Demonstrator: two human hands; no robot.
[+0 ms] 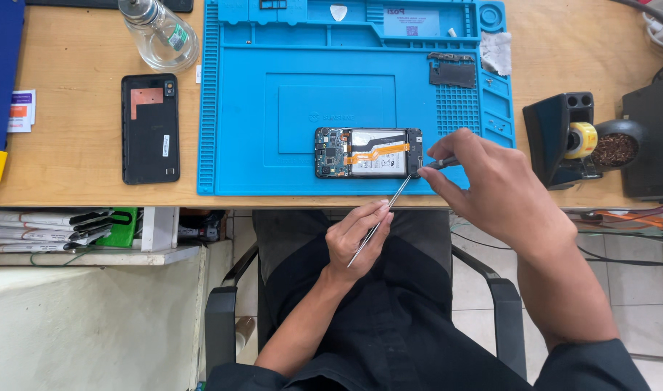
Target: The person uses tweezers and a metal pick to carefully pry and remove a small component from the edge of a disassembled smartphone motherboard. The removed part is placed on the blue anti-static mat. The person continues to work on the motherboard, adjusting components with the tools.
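Left hand pinches tweezers, right hand pinches a screwdriver, both tips at the opened phone on the blue mat.

Bright, even light — sharp, soft shadows, edges bowed.

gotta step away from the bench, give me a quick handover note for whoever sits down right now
Left hand: holds metal tweezers, tips at the right end of the opened phone.
Right hand: fingers pinch a small dark tool at that same end.
Phone lies on the blue work mat, battery and orange flex cable exposed.
Done: back cover off, on the desk left of the mat; a small black part set at the mat's upper right.
Left: the phone stays open; nothing is refitted.
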